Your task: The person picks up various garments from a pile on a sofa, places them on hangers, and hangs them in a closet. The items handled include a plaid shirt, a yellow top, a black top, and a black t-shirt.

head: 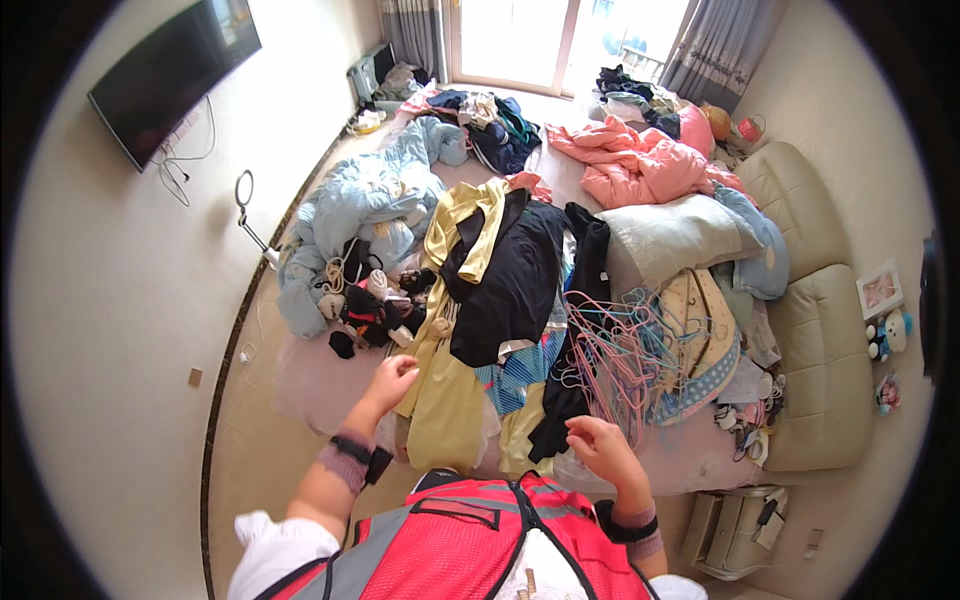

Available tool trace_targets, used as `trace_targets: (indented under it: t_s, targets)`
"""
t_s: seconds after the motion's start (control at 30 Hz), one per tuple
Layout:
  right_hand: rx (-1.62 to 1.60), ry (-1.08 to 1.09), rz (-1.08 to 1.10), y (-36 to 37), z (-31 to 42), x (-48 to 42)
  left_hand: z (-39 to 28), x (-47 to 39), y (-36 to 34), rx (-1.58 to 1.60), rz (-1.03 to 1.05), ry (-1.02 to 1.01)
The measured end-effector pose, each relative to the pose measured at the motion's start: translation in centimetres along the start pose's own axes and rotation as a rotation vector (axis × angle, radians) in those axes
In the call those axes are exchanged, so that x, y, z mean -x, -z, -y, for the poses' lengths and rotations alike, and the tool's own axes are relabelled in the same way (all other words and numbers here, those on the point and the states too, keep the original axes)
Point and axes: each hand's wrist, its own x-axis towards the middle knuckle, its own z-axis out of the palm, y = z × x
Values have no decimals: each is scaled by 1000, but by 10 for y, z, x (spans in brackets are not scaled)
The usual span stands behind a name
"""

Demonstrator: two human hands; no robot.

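Observation:
My left hand (391,381) is raised over the near side of the bed, fingers loosely curled, with nothing visible in it. Beside it lie pale yellow trousers (446,420). My right hand (606,444) has bent fingers and holds nothing that I can see; it is near the lower end of a long black garment (559,420) and a tangle of pink and blue hangers (619,352). Between and beyond my hands, a black top (514,277) lies over a blue patterned garment (521,375). A yellow long-sleeved garment (465,214) is partly on the black top.
Socks (375,307) are heaped at left by a light blue quilt (367,187). A grey pillow (675,229) and pink quilt (637,161) lie at right, against a padded headboard (814,375). A ring lamp (251,225) stands by the left wall. A bedside cabinet (731,529) is low right.

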Motion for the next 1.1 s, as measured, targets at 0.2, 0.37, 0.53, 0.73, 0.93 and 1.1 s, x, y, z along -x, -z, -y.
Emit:
trace_targets:
  t_s: [0.2, 0.37, 0.53, 0.73, 0.93, 1.1]
  targets:
    - [-53, -243, -111, -21, -9, 29, 52, -125, -64, -328, 164, 56]
    - [-77, -450, -144, -41, -5, 47, 68, -201, -112, -490, 247, 178]
    - [-110, -593, -192, -59, -1, 58, 47, -253, -148, -565, 277, 102]
    - [-115, -661, -209, -68, 5, 60, 30, -303, -165, -599, 341, 246]
    - [-117, -647, -192, -66, 10, 38, 70, -306, -167, -351, 162, -176]
    - [-129, -516, -133, -67, 3, 10, 21, -214, -162, 457, 638, -294]
